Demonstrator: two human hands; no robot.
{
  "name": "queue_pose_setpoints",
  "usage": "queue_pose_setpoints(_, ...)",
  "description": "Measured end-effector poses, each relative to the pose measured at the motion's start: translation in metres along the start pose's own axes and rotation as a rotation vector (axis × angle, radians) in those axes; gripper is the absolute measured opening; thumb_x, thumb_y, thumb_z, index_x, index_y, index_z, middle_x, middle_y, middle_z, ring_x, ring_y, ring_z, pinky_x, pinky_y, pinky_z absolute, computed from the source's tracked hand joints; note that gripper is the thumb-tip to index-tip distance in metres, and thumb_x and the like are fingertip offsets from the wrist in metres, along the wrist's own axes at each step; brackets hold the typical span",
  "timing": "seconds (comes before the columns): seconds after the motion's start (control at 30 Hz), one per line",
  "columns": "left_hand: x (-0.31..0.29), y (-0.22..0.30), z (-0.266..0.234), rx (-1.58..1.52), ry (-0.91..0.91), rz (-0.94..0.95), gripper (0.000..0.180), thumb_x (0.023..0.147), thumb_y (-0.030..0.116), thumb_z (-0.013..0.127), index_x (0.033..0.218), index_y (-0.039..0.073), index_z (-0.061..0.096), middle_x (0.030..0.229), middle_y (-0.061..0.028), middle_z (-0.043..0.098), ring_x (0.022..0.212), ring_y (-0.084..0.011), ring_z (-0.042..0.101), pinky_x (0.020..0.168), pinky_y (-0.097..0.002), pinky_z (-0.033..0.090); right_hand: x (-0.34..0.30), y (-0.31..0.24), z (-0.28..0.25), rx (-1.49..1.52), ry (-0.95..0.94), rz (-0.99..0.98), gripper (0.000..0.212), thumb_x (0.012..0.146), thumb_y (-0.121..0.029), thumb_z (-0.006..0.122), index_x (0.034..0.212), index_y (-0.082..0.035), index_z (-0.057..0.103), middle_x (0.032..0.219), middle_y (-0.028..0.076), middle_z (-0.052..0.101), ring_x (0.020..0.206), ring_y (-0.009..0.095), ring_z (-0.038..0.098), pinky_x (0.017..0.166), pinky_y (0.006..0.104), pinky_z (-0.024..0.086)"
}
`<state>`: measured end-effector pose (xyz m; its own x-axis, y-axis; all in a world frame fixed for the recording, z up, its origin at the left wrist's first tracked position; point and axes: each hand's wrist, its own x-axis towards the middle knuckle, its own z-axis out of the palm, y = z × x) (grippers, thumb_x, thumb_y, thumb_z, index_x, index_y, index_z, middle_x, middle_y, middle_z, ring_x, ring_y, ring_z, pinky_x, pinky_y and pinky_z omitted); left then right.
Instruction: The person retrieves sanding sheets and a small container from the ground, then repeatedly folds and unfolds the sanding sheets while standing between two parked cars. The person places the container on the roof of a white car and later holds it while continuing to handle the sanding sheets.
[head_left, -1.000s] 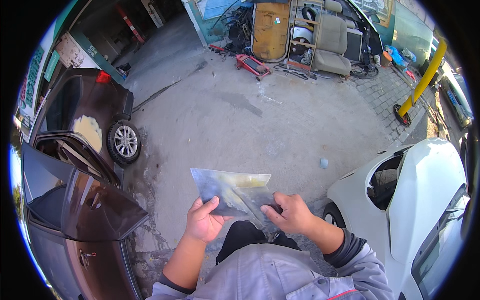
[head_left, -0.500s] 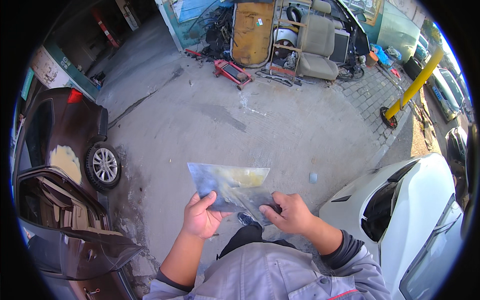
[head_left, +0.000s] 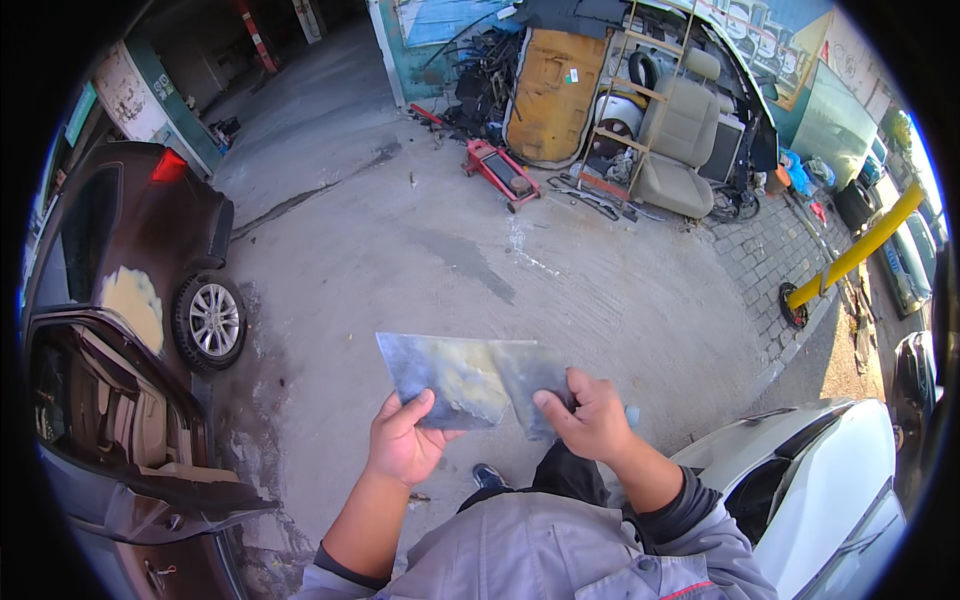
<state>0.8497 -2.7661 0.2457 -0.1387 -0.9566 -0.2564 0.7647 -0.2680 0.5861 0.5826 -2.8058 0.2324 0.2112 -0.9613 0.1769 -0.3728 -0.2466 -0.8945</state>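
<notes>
My left hand (head_left: 405,440) is closed on the lower left edge of a thin mixing board (head_left: 425,360), thumb on top. The board is grey-blue and smeared with a pale yellow paste (head_left: 478,385). In my right hand (head_left: 592,415) is a thin, dark grey scraper (head_left: 525,370), pinched between thumb and fingers. The scraper lies over the board's right side, its left edge beside the paste. How far it presses on the board I cannot tell.
At left stands a brown car (head_left: 130,210) with an open door (head_left: 100,400) and a cream patch (head_left: 133,305) above its rear wheel. A white car body (head_left: 840,450) is at lower right. Farther off are a red floor jack (head_left: 502,175), a seat (head_left: 680,150) and a yellow post (head_left: 860,245).
My right hand has shifted slightly right and turned the scraper more upright, moving it off the board's middle, where more paste shows. The view has swung a little to the left.
</notes>
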Motion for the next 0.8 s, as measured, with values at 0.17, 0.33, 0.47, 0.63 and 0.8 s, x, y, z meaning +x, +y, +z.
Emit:
queue_pose_setpoints(0.17,0.026,0.0,0.013,0.094,0.047,0.099,0.04,0.112,0.016,0.05,0.147,-0.003,0.049,0.143,-0.0203,0.063,0.133,-0.039,0.063,0.11,-0.0619,0.053,0.059,-0.001,0.007,-0.146,-0.382,-0.204,0.035,0.101,-0.023,0.074,0.081,-0.001,0.055,0.06,0.009,0.06,0.056,0.014,0.062,0.053,0.0363,0.05)
queue_pose_setpoints(0.33,0.063,-0.009,0.045,0.152,0.075,0.221,0.041,0.113,0.02,0.05,0.148,-0.002,0.049,0.145,-0.0181,0.062,0.135,-0.0352,0.062,0.111,-0.0591,0.053,0.151,0.008,-0.011,0.269,-0.063,0.061,0.033,0.099,-0.026,0.074,0.085,0.001,0.06,0.067,0.018,0.065,0.056,0.031,0.064,0.059,0.0419,0.053)
queue_pose_setpoints(0.47,0.098,-0.012,0.066,0.23,0.076,0.236,0.043,0.114,0.023,0.05,0.151,0.0,0.048,0.147,-0.0154,0.06,0.135,-0.0322,0.062,0.11,-0.056,0.054,0.187,0.012,-0.03,-0.058,-0.391,-0.19,0.033,0.098,-0.026,0.076,0.085,0.0,0.06,0.068,0.018,0.065,0.054,0.03,0.061,0.059,0.0401,0.052)
queue_pose_setpoints(0.63,0.127,-0.033,0.086,0.309,0.176,0.25,0.043,0.115,0.022,0.048,0.152,-0.001,0.046,0.147,-0.016,0.059,0.136,-0.0323,0.061,0.111,-0.0561,0.054,0.234,0.016,-0.037,0.152,-0.432,-0.285,0.031,0.1,-0.023,0.075,0.085,0.0,0.06,0.069,0.011,0.066,0.059,0.02,0.063,0.058,0.0379,0.052)
queue_pose_setpoints(0.8,0.138,-0.05,0.095,0.319,0.153,0.291,0.044,0.115,0.021,0.046,0.153,-0.002,0.043,0.148,-0.0164,0.058,0.137,-0.0326,0.06,0.112,-0.0568,0.053,0.265,0.034,-0.043,0.47,-0.259,-0.081,0.032,0.099,-0.022,0.075,0.084,-0.001,0.058,0.065,0.01,0.063,0.055,0.018,0.06,0.056,0.0366,0.051)
